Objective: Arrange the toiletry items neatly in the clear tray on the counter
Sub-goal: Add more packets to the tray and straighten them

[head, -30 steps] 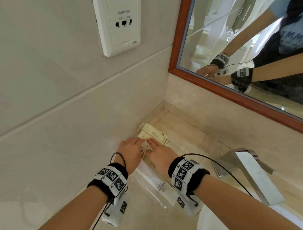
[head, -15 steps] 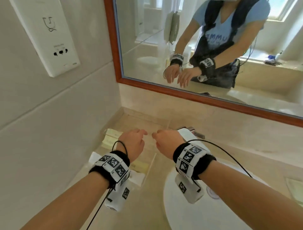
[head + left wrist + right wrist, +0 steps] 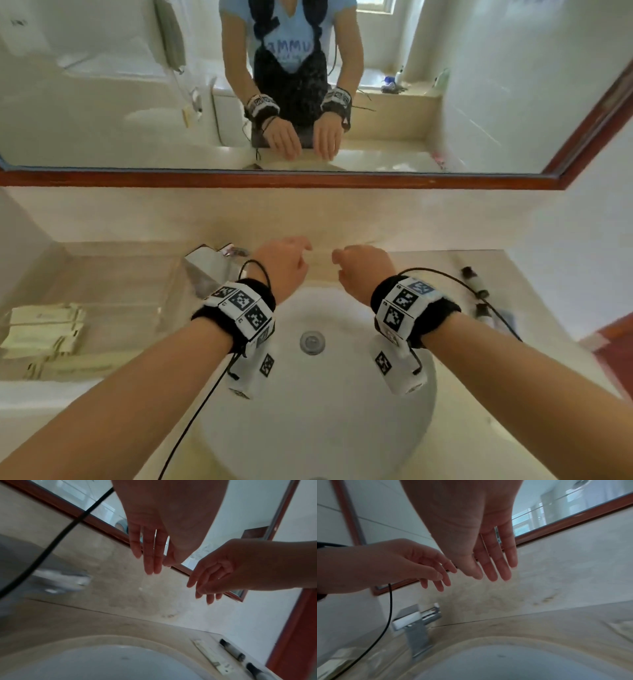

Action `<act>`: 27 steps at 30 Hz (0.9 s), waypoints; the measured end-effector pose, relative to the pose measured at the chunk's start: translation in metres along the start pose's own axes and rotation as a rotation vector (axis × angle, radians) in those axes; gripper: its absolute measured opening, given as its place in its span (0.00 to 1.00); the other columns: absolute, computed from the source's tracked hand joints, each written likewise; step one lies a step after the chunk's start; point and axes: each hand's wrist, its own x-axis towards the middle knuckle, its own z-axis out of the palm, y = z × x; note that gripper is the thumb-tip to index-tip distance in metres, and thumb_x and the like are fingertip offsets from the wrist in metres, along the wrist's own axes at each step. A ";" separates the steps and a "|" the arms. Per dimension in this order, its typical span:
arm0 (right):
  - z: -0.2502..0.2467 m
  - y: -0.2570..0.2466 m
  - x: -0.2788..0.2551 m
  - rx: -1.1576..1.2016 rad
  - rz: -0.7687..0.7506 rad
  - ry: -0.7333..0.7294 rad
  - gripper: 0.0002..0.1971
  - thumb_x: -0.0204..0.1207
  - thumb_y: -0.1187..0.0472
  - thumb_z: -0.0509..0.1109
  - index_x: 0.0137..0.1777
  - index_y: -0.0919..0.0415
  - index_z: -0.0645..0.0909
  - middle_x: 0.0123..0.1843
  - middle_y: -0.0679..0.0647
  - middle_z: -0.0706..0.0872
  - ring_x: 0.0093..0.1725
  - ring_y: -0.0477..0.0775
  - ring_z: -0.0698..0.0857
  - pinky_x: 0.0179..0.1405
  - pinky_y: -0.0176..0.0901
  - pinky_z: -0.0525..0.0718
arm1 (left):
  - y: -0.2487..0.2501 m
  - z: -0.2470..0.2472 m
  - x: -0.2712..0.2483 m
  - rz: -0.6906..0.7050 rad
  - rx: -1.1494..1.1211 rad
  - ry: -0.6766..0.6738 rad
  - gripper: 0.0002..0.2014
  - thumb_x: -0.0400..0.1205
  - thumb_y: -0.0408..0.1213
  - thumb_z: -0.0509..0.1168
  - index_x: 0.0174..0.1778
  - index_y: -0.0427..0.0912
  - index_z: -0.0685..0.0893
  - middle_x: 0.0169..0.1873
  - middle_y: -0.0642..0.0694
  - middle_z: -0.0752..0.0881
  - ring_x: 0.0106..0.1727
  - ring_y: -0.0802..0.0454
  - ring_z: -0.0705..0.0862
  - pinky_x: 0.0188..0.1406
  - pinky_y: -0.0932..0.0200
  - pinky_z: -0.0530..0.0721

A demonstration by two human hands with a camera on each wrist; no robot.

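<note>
Both hands hover side by side over the sink and hold nothing. My left hand [image 3: 289,262] [image 3: 150,561] has straight, relaxed fingers. The fingers of my right hand [image 3: 358,265] [image 3: 489,569] are also loose and spread. The clear tray [image 3: 161,310] sits on the counter at the far left, with cream toiletry packets [image 3: 44,330] lined up inside it. On the counter to the right lie two small black-capped bottles [image 3: 474,281] [image 3: 232,649] and a flat white packet [image 3: 212,657], beyond my right hand.
A chrome faucet [image 3: 209,270] [image 3: 418,622] stands between the tray and the white round basin [image 3: 318,404]. A wood-framed mirror [image 3: 308,178] runs along the back wall. A black cable hangs from each wrist.
Both hands lifted off the packets in the tray and moved right over the basin, empty. The head view swung from the left corner to the sink.
</note>
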 end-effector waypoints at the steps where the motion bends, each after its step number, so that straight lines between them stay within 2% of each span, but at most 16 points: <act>1: 0.005 0.018 -0.006 0.004 0.041 -0.016 0.14 0.83 0.66 0.58 0.65 0.61 0.77 0.59 0.59 0.85 0.58 0.62 0.84 0.50 0.48 0.81 | 0.015 0.008 0.009 0.028 -0.013 -0.023 0.15 0.82 0.36 0.57 0.65 0.47 0.77 0.60 0.46 0.83 0.56 0.46 0.84 0.61 0.51 0.81; 4: 0.022 0.072 -0.024 0.024 0.162 -0.083 0.15 0.82 0.66 0.58 0.67 0.60 0.76 0.62 0.58 0.83 0.61 0.62 0.83 0.55 0.49 0.81 | 0.058 0.035 0.037 0.095 -0.020 -0.090 0.16 0.82 0.35 0.57 0.66 0.48 0.76 0.61 0.48 0.82 0.57 0.47 0.82 0.61 0.52 0.81; 10: 0.063 0.168 -0.056 0.084 0.397 -0.268 0.16 0.81 0.69 0.59 0.67 0.61 0.73 0.66 0.58 0.79 0.63 0.60 0.82 0.57 0.49 0.81 | 0.132 0.099 0.086 0.197 0.056 -0.267 0.19 0.82 0.38 0.56 0.70 0.49 0.71 0.66 0.48 0.78 0.64 0.48 0.79 0.65 0.51 0.79; 12: 0.078 0.191 -0.063 0.099 0.481 -0.326 0.17 0.79 0.70 0.60 0.68 0.61 0.72 0.68 0.59 0.78 0.60 0.60 0.84 0.54 0.48 0.82 | 0.151 0.120 0.097 0.230 0.084 -0.292 0.20 0.82 0.39 0.57 0.71 0.49 0.70 0.67 0.47 0.77 0.66 0.48 0.77 0.65 0.51 0.78; 13: 0.085 0.202 -0.066 0.108 0.529 -0.335 0.21 0.78 0.71 0.61 0.71 0.60 0.70 0.68 0.59 0.79 0.57 0.59 0.85 0.51 0.47 0.82 | 0.159 0.130 0.101 0.243 0.092 -0.300 0.20 0.82 0.40 0.58 0.72 0.49 0.70 0.67 0.47 0.77 0.67 0.47 0.76 0.65 0.51 0.77; 15: 0.096 0.224 -0.072 0.134 0.617 -0.332 0.28 0.79 0.70 0.61 0.78 0.59 0.63 0.59 0.59 0.83 0.51 0.59 0.85 0.45 0.45 0.81 | 0.172 0.147 0.109 0.271 0.111 -0.332 0.21 0.81 0.41 0.59 0.72 0.49 0.70 0.68 0.46 0.75 0.68 0.47 0.74 0.66 0.51 0.76; 16: 0.099 0.234 -0.075 0.139 0.640 -0.340 0.25 0.80 0.68 0.61 0.77 0.59 0.64 0.57 0.59 0.84 0.52 0.59 0.86 0.45 0.44 0.81 | 0.176 0.156 0.112 0.283 0.130 -0.356 0.22 0.81 0.42 0.59 0.73 0.49 0.69 0.69 0.46 0.74 0.70 0.47 0.73 0.67 0.50 0.75; 19: 0.111 0.257 -0.084 0.166 0.700 -0.403 0.14 0.84 0.63 0.56 0.66 0.64 0.75 0.61 0.58 0.84 0.60 0.59 0.85 0.52 0.45 0.81 | 0.183 0.180 0.119 0.289 0.199 -0.419 0.27 0.80 0.47 0.61 0.76 0.48 0.65 0.76 0.45 0.67 0.76 0.46 0.66 0.72 0.48 0.69; 21: 0.124 0.262 -0.086 0.196 0.744 -0.414 0.13 0.85 0.62 0.55 0.64 0.63 0.75 0.62 0.59 0.84 0.60 0.60 0.85 0.52 0.46 0.81 | 0.182 0.193 0.122 0.269 0.233 -0.461 0.32 0.79 0.49 0.62 0.78 0.48 0.61 0.81 0.43 0.59 0.81 0.44 0.57 0.75 0.46 0.65; 24: 0.145 0.265 -0.085 0.251 0.808 -0.415 0.12 0.84 0.62 0.57 0.64 0.61 0.74 0.62 0.59 0.83 0.58 0.59 0.85 0.45 0.44 0.79 | 0.181 0.206 0.125 0.227 0.267 -0.534 0.37 0.79 0.51 0.61 0.81 0.48 0.55 0.83 0.39 0.48 0.84 0.42 0.46 0.79 0.43 0.60; 27: 0.159 0.265 -0.085 0.279 0.846 -0.362 0.11 0.82 0.60 0.60 0.62 0.60 0.74 0.60 0.59 0.83 0.56 0.59 0.86 0.44 0.43 0.80 | 0.181 0.216 0.124 0.159 0.246 -0.588 0.37 0.80 0.54 0.59 0.82 0.49 0.51 0.83 0.36 0.46 0.84 0.40 0.44 0.80 0.42 0.57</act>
